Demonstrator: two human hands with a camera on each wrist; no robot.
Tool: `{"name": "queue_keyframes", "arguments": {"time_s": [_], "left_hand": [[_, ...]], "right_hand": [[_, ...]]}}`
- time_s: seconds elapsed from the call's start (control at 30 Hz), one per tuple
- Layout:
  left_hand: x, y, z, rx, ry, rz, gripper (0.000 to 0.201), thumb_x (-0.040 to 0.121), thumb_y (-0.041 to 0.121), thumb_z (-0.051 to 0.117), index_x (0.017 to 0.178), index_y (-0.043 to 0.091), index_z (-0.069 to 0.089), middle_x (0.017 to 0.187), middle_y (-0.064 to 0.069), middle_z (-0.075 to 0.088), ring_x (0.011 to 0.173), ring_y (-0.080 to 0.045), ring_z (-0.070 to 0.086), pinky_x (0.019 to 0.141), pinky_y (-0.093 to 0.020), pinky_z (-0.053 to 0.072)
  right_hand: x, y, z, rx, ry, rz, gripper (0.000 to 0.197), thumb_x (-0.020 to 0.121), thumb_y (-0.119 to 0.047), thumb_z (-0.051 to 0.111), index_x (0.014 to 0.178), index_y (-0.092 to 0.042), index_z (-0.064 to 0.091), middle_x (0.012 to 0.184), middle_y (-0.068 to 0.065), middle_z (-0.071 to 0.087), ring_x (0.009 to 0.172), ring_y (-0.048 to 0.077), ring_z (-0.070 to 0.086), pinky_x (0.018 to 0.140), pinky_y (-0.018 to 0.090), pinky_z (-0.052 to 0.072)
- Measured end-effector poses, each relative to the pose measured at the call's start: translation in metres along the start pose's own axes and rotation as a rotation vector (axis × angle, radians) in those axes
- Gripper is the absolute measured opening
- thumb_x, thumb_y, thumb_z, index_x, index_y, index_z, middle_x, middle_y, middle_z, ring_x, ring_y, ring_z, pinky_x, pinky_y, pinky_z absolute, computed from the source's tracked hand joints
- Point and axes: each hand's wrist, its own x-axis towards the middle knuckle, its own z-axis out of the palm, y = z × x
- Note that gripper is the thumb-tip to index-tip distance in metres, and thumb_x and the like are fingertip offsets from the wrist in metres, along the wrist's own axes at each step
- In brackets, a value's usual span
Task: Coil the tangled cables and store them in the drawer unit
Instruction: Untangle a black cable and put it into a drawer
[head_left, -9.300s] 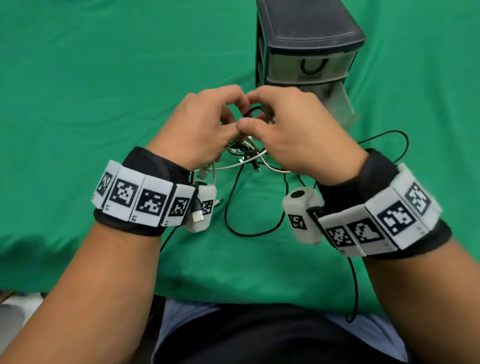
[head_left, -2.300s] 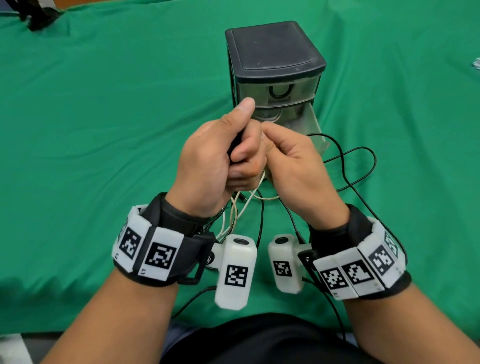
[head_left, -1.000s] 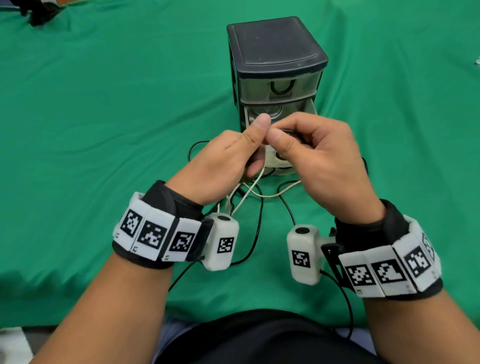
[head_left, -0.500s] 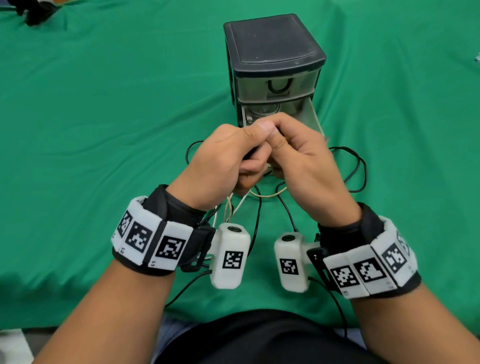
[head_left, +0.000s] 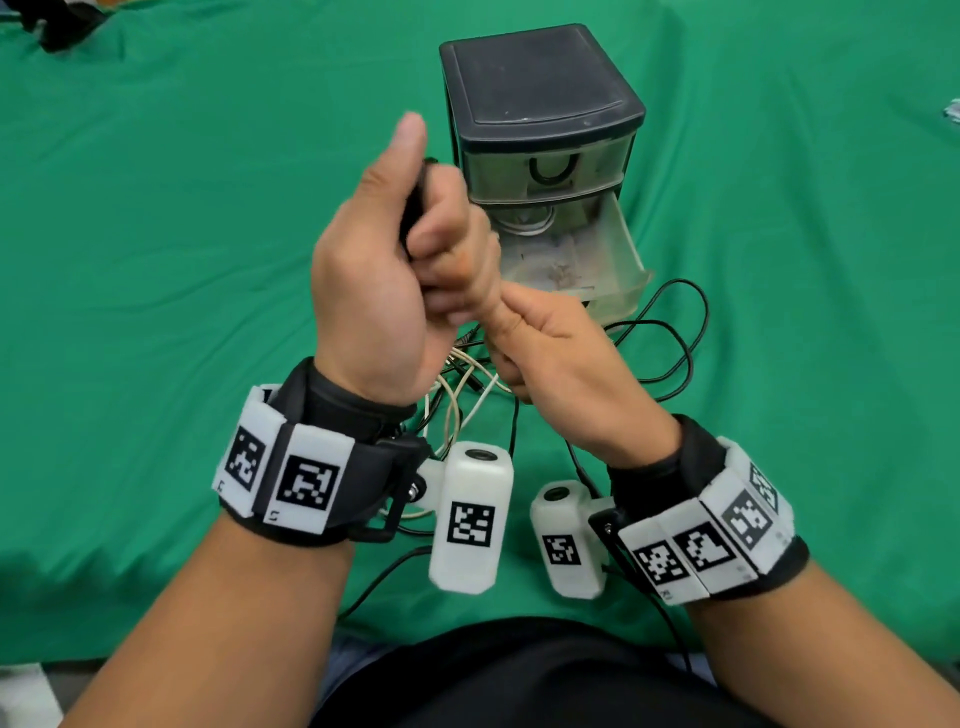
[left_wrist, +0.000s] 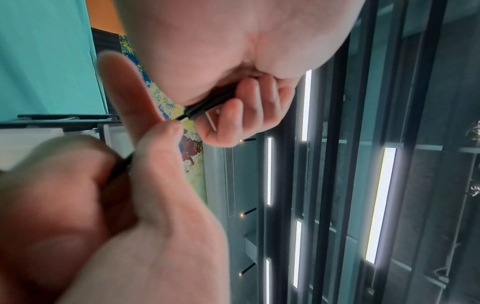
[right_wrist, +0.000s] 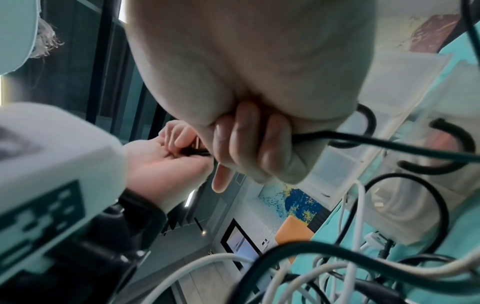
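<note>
My left hand (head_left: 422, 221) is raised in front of the dark drawer unit (head_left: 540, 98), thumb up, its fingers curled round a bundle of black cable (left_wrist: 210, 106). Just below it, my right hand (head_left: 501, 338) grips the same black cable (right_wrist: 345, 138), which runs off to loose loops (head_left: 680, 338) on the cloth at the right. A tangle of white cables (head_left: 457, 387) lies under both hands. The unit's lower drawer (head_left: 621, 260) stands pulled out, with a coiled white cable (head_left: 524, 224) at its back.
Green cloth (head_left: 182, 234) covers the whole table. The unit's top drawer (head_left: 550, 166) is closed. A dark object (head_left: 57, 23) lies at the far left corner. Wrist camera leads trail off the near edge.
My left hand has lifted and turned thumb-up with the black bundle. The right hand has dropped below it, still on the cable. The black loops at the right have shifted.
</note>
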Motion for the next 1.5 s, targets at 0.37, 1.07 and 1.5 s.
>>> {"name": "queue_keyframes", "arguments": {"time_s": [0.37, 1.07, 1.5], "left_hand": [[0.013, 0.002, -0.017, 0.597, 0.336, 0.32, 0.035, 0.096, 0.048, 0.037, 0.08, 0.017, 0.043, 0.068, 0.003, 0.035, 0.063, -0.015, 0.033, 0.064, -0.033, 0.031], [-0.007, -0.025, -0.016, 0.955, -0.091, -0.152, 0.07, 0.103, 0.047, 0.023, 0.049, 0.007, 0.044, 0.046, 0.001, 0.038, 0.046, -0.014, 0.034, 0.053, -0.019, 0.03], [-0.014, -0.023, 0.012, 0.371, -0.186, -0.12, 0.053, 0.093, 0.035, 0.033, 0.043, 0.019, 0.043, 0.04, 0.002, 0.038, 0.041, -0.015, 0.03, 0.05, -0.027, 0.025]], "right_hand": [[-0.012, -0.015, -0.001, -0.276, -0.142, 0.001, 0.028, 0.104, -0.018, 0.047, 0.104, -0.008, 0.073, 0.058, -0.031, 0.056, 0.065, -0.011, 0.054, 0.064, 0.005, 0.037], [-0.003, -0.032, -0.043, -0.121, 0.299, -0.249, 0.016, 0.091, -0.016, 0.069, 0.081, -0.004, 0.07, 0.06, -0.007, 0.054, 0.053, 0.0, 0.04, 0.053, 0.013, 0.034], [0.006, -0.017, -0.018, 0.138, 0.186, -0.11, 0.051, 0.105, -0.028, 0.043, 0.058, -0.008, 0.049, 0.042, -0.001, 0.052, 0.044, 0.014, 0.047, 0.046, 0.021, 0.038]]}}
